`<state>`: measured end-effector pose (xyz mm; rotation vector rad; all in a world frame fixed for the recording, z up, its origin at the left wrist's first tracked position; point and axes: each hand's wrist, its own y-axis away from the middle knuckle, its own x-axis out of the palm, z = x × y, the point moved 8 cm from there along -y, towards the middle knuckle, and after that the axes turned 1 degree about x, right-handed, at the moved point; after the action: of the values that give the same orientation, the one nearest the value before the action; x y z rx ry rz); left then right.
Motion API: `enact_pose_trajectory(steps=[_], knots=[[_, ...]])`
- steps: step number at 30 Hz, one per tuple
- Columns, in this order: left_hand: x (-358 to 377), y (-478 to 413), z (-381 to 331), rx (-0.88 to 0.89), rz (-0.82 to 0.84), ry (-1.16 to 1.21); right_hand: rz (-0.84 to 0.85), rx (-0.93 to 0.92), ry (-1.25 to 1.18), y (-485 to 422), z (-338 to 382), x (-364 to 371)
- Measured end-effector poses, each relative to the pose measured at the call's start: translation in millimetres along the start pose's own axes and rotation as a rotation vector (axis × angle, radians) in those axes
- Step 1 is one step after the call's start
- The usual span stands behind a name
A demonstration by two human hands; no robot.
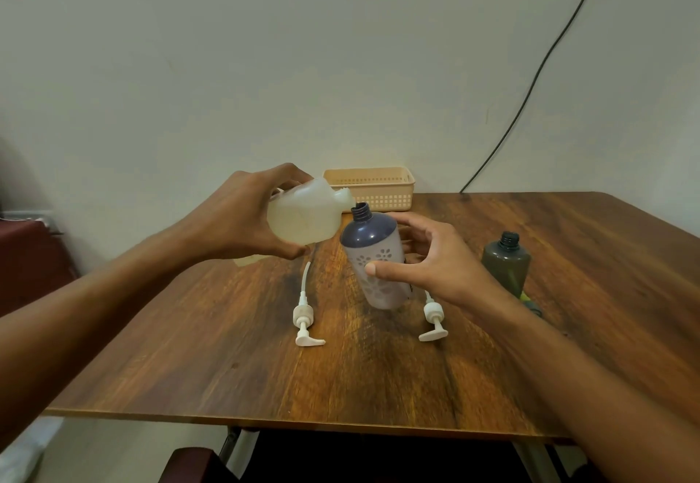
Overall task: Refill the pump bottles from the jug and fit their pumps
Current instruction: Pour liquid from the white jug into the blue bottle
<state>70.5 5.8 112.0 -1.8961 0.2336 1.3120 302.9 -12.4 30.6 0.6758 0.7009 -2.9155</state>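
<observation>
At mid-table, jug (303, 215) is tipped on its side in the air, spout pointing right, just beside and slightly above the open neck of the blue bottle (373, 240); no stream visible. Left hand (242, 213) grips the jug body, fingers over the top, thumb underneath. Blue bottle leans left toward the spout; right hand (432, 266) holds it, thumb on the flowered front, fingers curled round the back. Can't tell whether its base sits on the table (341, 376). Both pumps lie flat in front, tubes pointing away: left pump (304, 321), right pump (434, 321). Green bottle (507, 261) stands uncapped to the right, well apart. Basket (373, 188) at the far edge; cable (538, 73) runs down the wall.
</observation>
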Motion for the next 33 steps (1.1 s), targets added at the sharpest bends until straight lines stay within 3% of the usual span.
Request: enact_pose_trajectory(steps=[33], knots=[[-0.3, -1.1, 0.9, 0.020, 0.001, -0.027, -0.001, 0.014, -0.003, 1.0, -2.6, 0.6]])
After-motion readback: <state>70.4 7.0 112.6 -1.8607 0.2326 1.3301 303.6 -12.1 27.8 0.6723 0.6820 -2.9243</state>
